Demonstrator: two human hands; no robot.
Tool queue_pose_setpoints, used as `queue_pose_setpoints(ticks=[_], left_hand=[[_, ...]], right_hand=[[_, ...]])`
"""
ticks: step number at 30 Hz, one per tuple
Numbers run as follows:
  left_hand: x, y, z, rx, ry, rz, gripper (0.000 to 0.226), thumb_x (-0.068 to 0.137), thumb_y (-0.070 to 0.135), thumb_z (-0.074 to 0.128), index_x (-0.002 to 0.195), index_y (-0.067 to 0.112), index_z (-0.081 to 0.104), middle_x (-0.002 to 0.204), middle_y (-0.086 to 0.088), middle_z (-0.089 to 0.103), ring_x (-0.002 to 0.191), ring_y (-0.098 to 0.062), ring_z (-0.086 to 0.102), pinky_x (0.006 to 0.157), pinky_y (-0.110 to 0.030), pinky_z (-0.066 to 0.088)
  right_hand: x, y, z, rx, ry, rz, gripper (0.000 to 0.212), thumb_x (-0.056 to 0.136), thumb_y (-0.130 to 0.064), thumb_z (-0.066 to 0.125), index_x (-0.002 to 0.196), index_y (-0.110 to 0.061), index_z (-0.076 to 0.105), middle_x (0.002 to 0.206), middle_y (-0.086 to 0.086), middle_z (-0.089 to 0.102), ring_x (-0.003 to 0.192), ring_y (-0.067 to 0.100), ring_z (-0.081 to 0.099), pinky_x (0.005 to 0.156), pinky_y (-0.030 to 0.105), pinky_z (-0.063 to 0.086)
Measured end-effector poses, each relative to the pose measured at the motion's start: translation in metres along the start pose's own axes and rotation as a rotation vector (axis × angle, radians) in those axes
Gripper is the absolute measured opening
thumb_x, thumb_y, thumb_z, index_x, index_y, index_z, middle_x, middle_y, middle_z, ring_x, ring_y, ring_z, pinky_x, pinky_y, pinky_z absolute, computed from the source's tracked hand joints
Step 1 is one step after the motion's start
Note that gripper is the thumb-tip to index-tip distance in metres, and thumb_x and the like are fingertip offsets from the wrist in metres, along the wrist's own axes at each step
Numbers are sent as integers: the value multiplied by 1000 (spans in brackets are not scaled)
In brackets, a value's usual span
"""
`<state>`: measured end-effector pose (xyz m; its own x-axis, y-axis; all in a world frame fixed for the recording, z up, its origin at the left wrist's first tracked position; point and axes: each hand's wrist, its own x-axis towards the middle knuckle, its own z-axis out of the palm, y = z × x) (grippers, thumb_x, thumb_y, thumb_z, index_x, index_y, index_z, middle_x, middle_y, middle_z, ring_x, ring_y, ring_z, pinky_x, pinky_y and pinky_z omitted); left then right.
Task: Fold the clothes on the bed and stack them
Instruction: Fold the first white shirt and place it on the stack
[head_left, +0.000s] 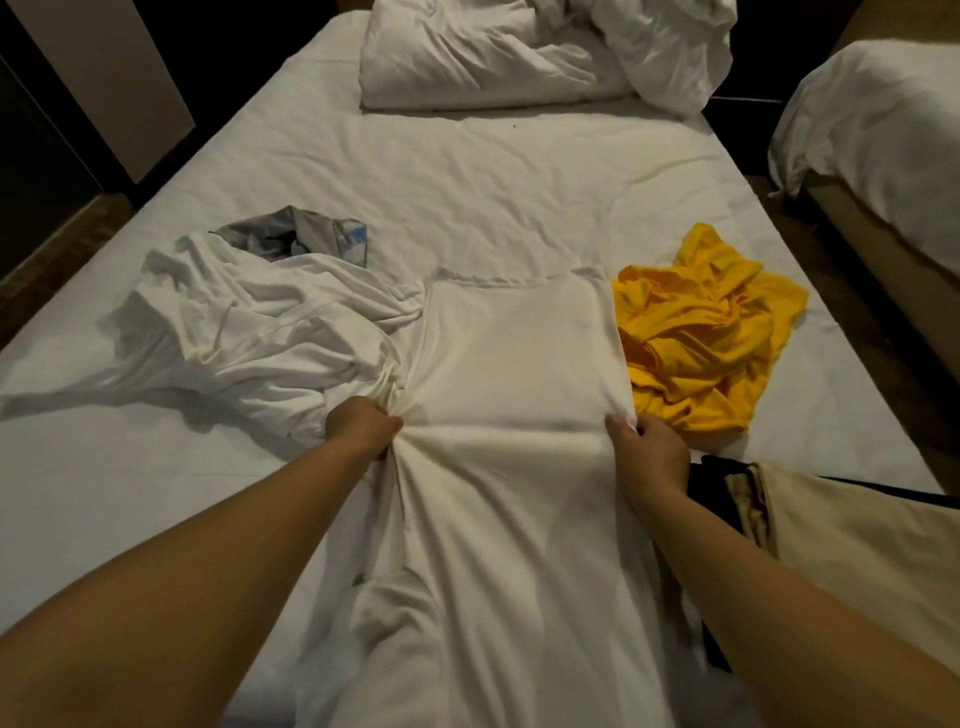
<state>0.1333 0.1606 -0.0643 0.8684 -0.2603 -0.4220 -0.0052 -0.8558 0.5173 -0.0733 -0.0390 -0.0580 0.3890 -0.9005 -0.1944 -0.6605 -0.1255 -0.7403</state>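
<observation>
A white garment (514, 353) lies spread lengthwise on the bed (467, 182), reaching from mid-bed towards me. My left hand (366, 426) grips a bunch of its left edge. My right hand (647, 449) pinches its right edge at the same height. A crease runs across the cloth between the two hands. A crumpled white garment (249, 338) lies to the left, touching it. A crumpled yellow garment (706, 332) lies just right of it. A grey and blue patterned garment (301, 234) peeks out behind the white heap.
A beige and black garment (810, 525) lies at the near right edge of the bed. A rumpled white duvet and pillow (519, 52) fill the head of the bed. A second bed (883, 130) stands to the right across a narrow floor gap.
</observation>
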Motion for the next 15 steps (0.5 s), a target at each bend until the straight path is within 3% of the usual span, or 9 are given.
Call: queue_pose_setpoints(ticks=[2, 6, 9, 11, 15], left_hand=[[-5, 1, 1, -1, 13, 18, 23, 83, 22, 66, 95, 2, 66, 95, -17, 69, 89, -32, 66, 76, -27, 47], [-16, 3, 12, -90, 35, 50, 28, 85, 29, 65, 98, 5, 66, 98, -17, 68, 93, -33, 63, 77, -31, 45], [-13, 14, 16, -229, -9, -29, 47, 88, 41, 59, 111, 1, 63, 116, -20, 63, 108, -35, 58, 96, -38, 44], [-10, 21, 17, -167, -16, -107, 59, 90, 47, 52, 125, -1, 54, 130, -21, 54, 119, -36, 51, 101, -36, 40], [-8, 21, 20, -140, 57, -150, 48, 95, 31, 45, 127, -4, 51, 133, -22, 50, 121, -37, 48, 97, -34, 38]], right_hand=[[-3, 1, 2, -4, -36, 26, 42, 93, -39, 50, 117, -5, 60, 115, 21, 61, 104, 39, 54, 85, 39, 43], [-11, 6, 5, 25, -97, 76, 55, 95, -48, 43, 133, -9, 48, 133, 21, 51, 120, 41, 47, 96, 41, 39], [-15, 8, 6, 68, -92, 101, 56, 93, -50, 46, 131, -9, 52, 130, 20, 53, 117, 40, 49, 95, 41, 40], [-19, 8, 7, 104, -89, 124, 56, 88, -49, 56, 130, -12, 53, 128, 18, 56, 114, 39, 52, 94, 41, 43], [-26, 9, 10, 96, -75, 126, 57, 81, -43, 68, 128, -14, 55, 123, 16, 60, 111, 36, 55, 86, 35, 43]])
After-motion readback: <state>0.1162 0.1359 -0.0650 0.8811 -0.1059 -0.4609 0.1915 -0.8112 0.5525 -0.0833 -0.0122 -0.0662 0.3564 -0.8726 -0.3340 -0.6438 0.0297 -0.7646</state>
